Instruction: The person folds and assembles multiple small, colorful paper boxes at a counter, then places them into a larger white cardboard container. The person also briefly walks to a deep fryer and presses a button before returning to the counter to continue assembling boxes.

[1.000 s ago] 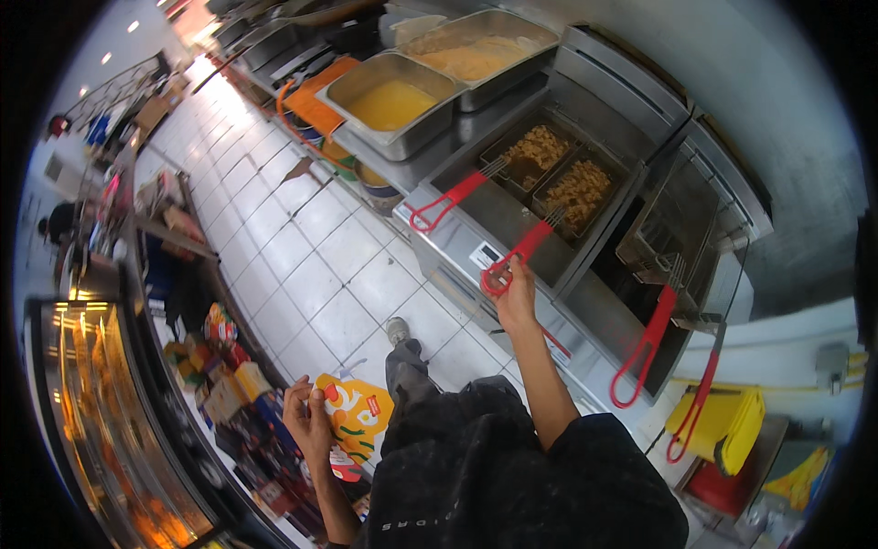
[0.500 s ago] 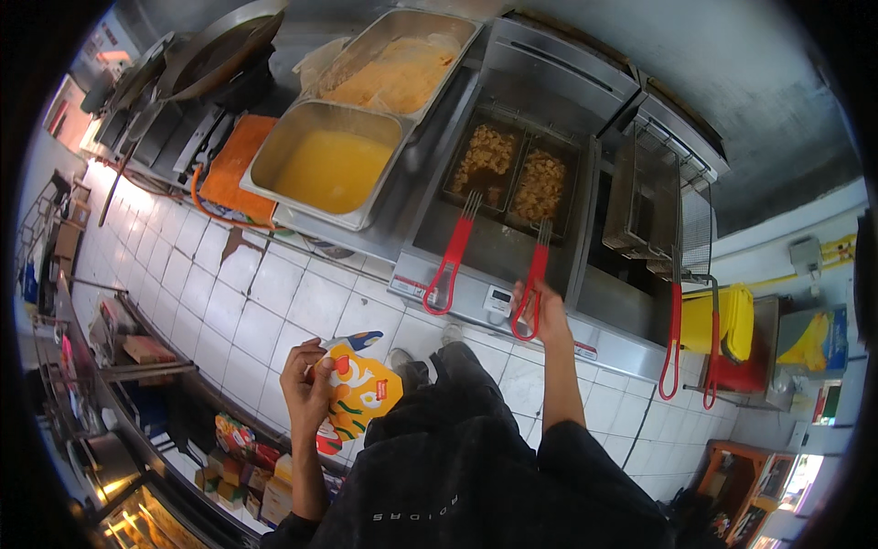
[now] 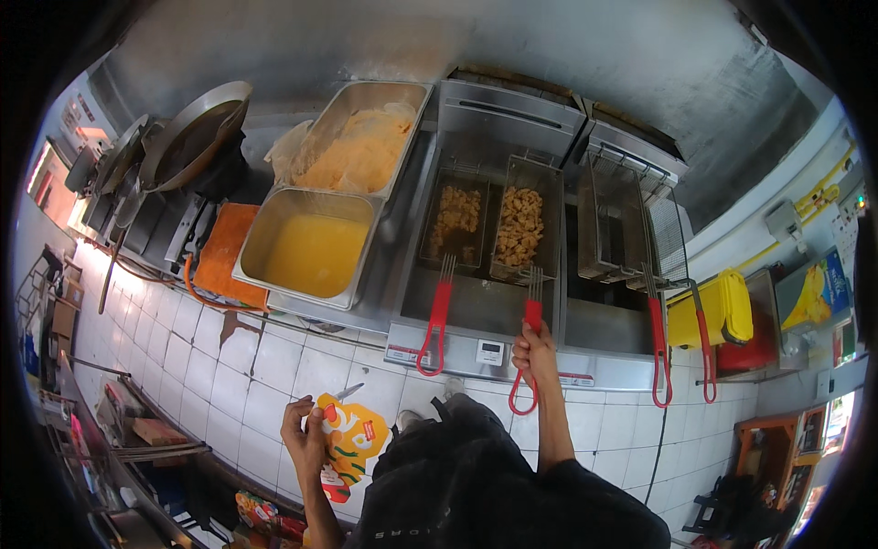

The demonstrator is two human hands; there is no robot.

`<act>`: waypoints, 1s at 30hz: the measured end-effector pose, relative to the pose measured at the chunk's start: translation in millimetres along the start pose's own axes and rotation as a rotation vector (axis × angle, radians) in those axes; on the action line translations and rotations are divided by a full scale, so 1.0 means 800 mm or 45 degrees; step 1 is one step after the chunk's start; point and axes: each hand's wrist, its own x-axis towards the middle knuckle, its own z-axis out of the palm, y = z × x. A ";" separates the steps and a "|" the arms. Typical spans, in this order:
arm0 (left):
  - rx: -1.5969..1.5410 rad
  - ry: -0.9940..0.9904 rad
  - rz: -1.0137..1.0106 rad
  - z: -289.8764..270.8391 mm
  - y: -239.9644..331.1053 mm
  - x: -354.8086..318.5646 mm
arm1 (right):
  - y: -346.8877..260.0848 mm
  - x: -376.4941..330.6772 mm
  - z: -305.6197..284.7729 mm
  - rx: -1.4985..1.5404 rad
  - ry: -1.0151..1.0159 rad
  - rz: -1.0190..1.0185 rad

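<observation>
My right hand [image 3: 537, 357] is closed around the red handle [image 3: 523, 395] of a fryer basket. That wire basket [image 3: 528, 265] holds browned fried pieces [image 3: 519, 226] and is tilted, its far end lifted against the back of the fryer. Beside it on the left, a second basket [image 3: 426, 233] with similar pieces sits low in the dark oil, its red handle [image 3: 437, 320] untouched. Low on the left, my left hand [image 3: 306, 430] pinches a flat yellow printed card piece [image 3: 364, 437], like an unfolded food carton, between thumb and fingers.
Left of the fryer [image 3: 466, 329] stand a steel pan of yellow liquid [image 3: 315, 252] and a pan of orange-tinted flour [image 3: 361, 151]. A large wok [image 3: 197, 137] and an orange cloth [image 3: 229, 247] are further left. Spare baskets [image 3: 611, 220] and a yellow bin [image 3: 722, 306] stand at right.
My right hand has taken a firmer grip on the handle, and its basket has risen out of the oil. The left hand still holds the card. The view has shifted.
</observation>
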 end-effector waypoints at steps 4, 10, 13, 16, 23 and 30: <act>-0.062 -0.016 -0.067 0.006 0.000 0.006 | -0.057 -0.043 0.028 0.001 -0.010 -0.082; -0.006 -0.069 -0.024 0.016 0.007 0.014 | -0.139 -0.053 0.066 -0.022 -0.029 -0.066; -0.003 -0.062 -0.015 0.015 0.007 0.017 | -0.132 -0.050 0.077 0.002 0.013 -0.073; 0.013 -0.028 -0.014 0.006 0.003 0.012 | -0.112 -0.048 0.068 0.103 0.118 -0.052; 0.055 0.073 -0.064 -0.024 -0.019 -0.016 | -0.058 -0.013 0.007 0.470 -0.342 -0.156; -0.008 0.105 -0.068 -0.034 -0.028 -0.026 | 0.154 0.141 0.070 0.347 -0.217 0.430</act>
